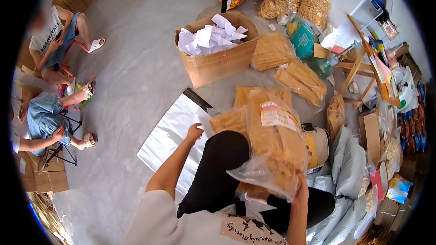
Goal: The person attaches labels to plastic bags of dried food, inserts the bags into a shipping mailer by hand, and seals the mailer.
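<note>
My right hand (300, 191) grips the lower right edge of a clear plastic bag packed with flat tan-brown food sheets (284, 143). This bag has a white and orange label on its front and leans tilted over my lap. Nothing shows in my left hand (195, 132), whose fingers are loosely bent beside my knee. Beneath that hand a large white plastic mailing bag (170, 129) lies flat on the floor, its dark strip at the far end. Similar bags of brown sheets (229, 121) lie just behind the held one, partly hidden.
Ahead stands an open cardboard box (220, 66) with crumpled white paper. More brown-sheet packs (299, 81) lie to its right, near a wooden stand (363, 63). Filled white bags (352, 168) are piled at my right. Two people (54, 41) sit at the left.
</note>
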### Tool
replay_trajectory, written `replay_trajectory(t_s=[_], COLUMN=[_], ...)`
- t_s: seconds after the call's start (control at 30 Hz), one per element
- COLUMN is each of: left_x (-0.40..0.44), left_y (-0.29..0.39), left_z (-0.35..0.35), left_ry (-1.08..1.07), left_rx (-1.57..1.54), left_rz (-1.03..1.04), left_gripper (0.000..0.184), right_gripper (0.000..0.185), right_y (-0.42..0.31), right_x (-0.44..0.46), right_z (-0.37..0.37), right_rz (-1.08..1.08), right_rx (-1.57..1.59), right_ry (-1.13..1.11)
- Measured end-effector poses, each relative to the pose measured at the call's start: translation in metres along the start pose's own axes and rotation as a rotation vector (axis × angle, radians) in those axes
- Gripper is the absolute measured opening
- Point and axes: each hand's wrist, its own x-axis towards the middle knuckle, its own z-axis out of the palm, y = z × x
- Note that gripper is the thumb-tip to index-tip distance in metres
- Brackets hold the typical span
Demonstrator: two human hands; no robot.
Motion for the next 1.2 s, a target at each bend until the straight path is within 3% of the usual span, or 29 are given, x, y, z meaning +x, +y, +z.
replay_trajectory(t_s=[0.1,0.23,0.3,0.33,0.43,0.53,0.63,0.77,0.93,1.07,1.17,1.2], left_x=[0.044,0.077,0.099,0.107,0.105,0.091,0.099,0.115,0.106,0.098,0.082,0.066], left_y=[-0.027,-0.015,-0.015,-0.012,0.012,0.032,0.015,-0.007,-0.004,-0.016,-0.027,-0.014], left_z=[0.014,0.02,0.025,0.024,0.033,0.042,0.047,0.048,0.044,0.035,0.028,0.023], left_ry=[0.136,0.228,0.291,0.225,0.194,0.163,0.184,0.128,0.216,0.218,0.378,0.483], left_rx=[0.381,0.425,0.516,0.48,0.576,0.692,0.777,0.74,0.703,0.654,0.547,0.081], left_rz=[0.165,0.123,0.047,-0.118,-0.28,-0.236,-0.131,-0.15,-0.12,-0.115,-0.093,-0.262], left_gripper=[0.041,0.037,0.035,0.041,0.052,0.056,0.055,0.047,0.03,0.028,0.026,0.024], right_gripper=[0.043,0.046,0.047,0.039,0.025,0.05,0.049,0.049,0.048,0.046,0.045,0.043], right_y=[0.011,0.033,0.036,0.038,0.042,0.051,0.038,0.042,0.052,0.057,0.058,0.057], right_x=[-0.001,-0.006,-0.004,-0.006,-0.006,-0.009,-0.008,-0.011,-0.008,-0.005,-0.005,-0.005], right_z=[-0.015,-0.04,-0.04,-0.034,-0.022,-0.034,-0.003,-0.011,-0.018,-0.023,-0.024,-0.019], right_rz=[0.062,0.087,0.106,0.119,0.145,0.174,0.184,0.211,0.201,0.178,0.154,0.116], right_rx=[-0.011,-0.117,-0.167,-0.143,-0.118,-0.165,-0.169,-0.155,-0.157,-0.158,-0.155,-0.187], right_ry=[0.04,0.115,0.163,0.201,0.275,0.288,0.211,0.253,0.252,0.233,0.166,0.208])
